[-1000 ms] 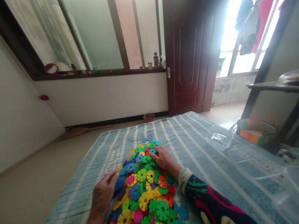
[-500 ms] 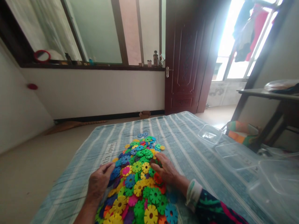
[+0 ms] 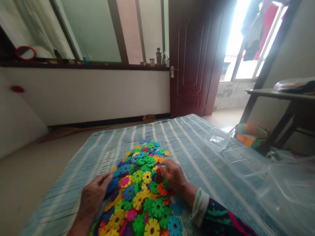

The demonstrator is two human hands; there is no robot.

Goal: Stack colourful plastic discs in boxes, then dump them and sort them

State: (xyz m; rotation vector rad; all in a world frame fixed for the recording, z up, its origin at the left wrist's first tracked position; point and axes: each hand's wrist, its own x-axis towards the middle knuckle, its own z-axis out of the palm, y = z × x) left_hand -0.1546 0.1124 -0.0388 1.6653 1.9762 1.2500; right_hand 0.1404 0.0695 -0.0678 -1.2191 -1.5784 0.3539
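A long heap of colourful notched plastic discs (image 3: 137, 178), shaped like flowers with a hole in the middle, lies on the striped bed cover. My left hand (image 3: 94, 191) rests along the heap's left edge beside blue discs, fingers stretched forward and holding nothing that I can see. On the opposite edge is my right hand (image 3: 175, 177), its thumb and fingers apart, touching the heap near a red disc (image 3: 158, 171). Its palm side is hidden. Two blue discs (image 3: 145, 140) lie just beyond the heap's far end.
Clear plastic boxes (image 3: 242, 162) stand along the right side of the striped bed (image 3: 189, 147). Behind them are an orange and green bag (image 3: 249, 135) and a dark table (image 3: 283, 95). A dark red door (image 3: 189, 62) stands beyond the bed.
The view has shifted slightly, so the scene sits further left. My right hand's fingers have curled in a little, and the discs beside them have shifted.
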